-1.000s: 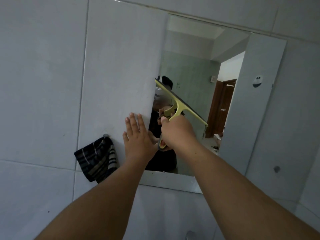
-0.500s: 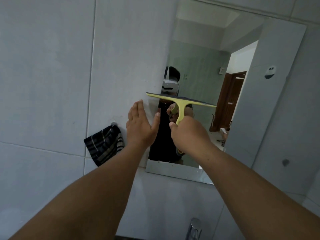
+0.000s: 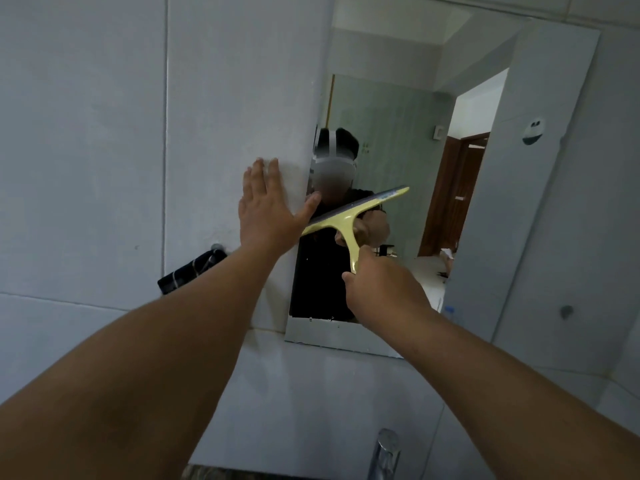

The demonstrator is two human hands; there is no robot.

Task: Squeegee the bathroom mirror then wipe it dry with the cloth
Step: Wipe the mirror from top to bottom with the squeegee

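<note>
The mirror (image 3: 398, 98) hangs on the tiled wall, reflecting a person in a headset. My right hand (image 3: 384, 289) grips the handle of a yellow squeegee (image 3: 349, 223); its blade is tilted, right end higher, against the glass low on the mirror's left side. My left hand (image 3: 266, 209) lies flat with fingers spread on the wall tile beside the mirror's left edge, its thumb touching the glass edge. A dark striped cloth (image 3: 187, 275) hangs from a wall hook at the left, partly hidden behind my left forearm.
A chrome tap (image 3: 384, 452) rises at the bottom centre. A small round sticker (image 3: 533, 131) sits on the mirror's right part. A round wall fitting (image 3: 566, 311) sits on the tiles at the right. The reflection shows a brown door.
The squeegee blade has turned from tilted down-right, through level, to tilted up-right, and my right hand has dropped lower. The view has shifted so the mirror appears higher and closer.
</note>
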